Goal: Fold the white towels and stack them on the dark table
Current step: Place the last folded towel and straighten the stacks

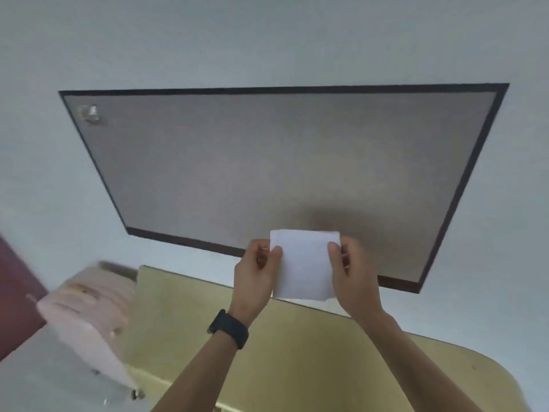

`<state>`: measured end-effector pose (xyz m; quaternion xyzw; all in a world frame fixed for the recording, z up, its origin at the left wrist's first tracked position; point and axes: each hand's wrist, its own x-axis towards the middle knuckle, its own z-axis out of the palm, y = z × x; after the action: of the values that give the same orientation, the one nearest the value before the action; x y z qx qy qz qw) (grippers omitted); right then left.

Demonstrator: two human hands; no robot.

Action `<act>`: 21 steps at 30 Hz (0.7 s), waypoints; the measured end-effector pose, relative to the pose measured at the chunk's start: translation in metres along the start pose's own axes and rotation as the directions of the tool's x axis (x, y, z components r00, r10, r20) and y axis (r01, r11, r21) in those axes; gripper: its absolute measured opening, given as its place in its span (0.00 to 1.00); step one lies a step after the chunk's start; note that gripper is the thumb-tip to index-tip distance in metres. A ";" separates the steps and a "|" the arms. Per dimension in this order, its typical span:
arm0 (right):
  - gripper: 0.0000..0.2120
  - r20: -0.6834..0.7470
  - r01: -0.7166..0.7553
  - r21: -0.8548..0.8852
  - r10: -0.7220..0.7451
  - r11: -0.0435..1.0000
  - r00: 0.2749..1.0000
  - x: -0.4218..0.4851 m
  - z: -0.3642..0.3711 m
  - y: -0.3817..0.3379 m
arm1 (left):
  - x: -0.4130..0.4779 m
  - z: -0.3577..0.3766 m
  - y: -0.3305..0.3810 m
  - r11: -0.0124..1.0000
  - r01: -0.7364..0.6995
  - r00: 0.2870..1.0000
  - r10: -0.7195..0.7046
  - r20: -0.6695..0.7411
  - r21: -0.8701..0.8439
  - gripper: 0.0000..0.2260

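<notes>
**Forearms up, folded towel (304,263) held at the near edge of the dark counter (267,159)**

Forearms reach in from the bottom of the view, the left one wearing a black watch (230,328) at the wrist. The left hand (255,272) pinches the towel's left edge, thumb on the near face and the other fingers curled behind. The right hand (353,275) grips the right edge in the same way. The towel is a small white square, folded flat, stretched between the two hands. It sits over the near border of the counter, towards the right half, and casts a soft shadow on the top just beyond it. Whether it touches the surface cannot be told.

Under the arms lies a yellow panel (297,352) with a rounded corner. A pink cart (92,316), blurred, stands to its left. A small shiny object (90,113) rests at the counter's far left corner, well apart from the towel. Pale floor (267,40) surrounds the counter.
</notes>
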<state>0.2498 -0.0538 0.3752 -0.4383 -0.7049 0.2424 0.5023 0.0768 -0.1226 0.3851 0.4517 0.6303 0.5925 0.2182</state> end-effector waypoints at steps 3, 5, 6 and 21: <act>0.08 0.169 0.037 0.077 -0.049 0.996 0.984 -0.040 0.055 -0.045 | -0.056 -0.067 -0.008 0.989 0.028 0.974 0.005 -0.225 0.145 0.06; 0.09 0.280 0.069 0.143 -0.108 0.987 0.954 -0.079 0.093 -0.082 | -0.096 -0.121 -0.017 0.968 0.098 0.929 -0.005 -0.370 0.233 0.08; 0.10 0.337 0.089 0.185 -0.148 0.979 0.930 -0.101 0.112 -0.103 | -0.119 -0.150 -0.020 0.958 0.136 0.900 -0.014 -0.436 0.251 0.08; 0.10 0.608 -0.048 0.778 -0.730 0.627 0.313 -0.611 0.252 -0.493 | -0.641 -0.564 0.031 0.808 0.575 0.124 0.072 -0.990 0.131 0.06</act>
<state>-0.0990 -0.8014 0.3629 0.1602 -0.7956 0.5484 0.2015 -0.0517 -0.9670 0.3618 -0.1158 0.8146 0.5070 -0.2570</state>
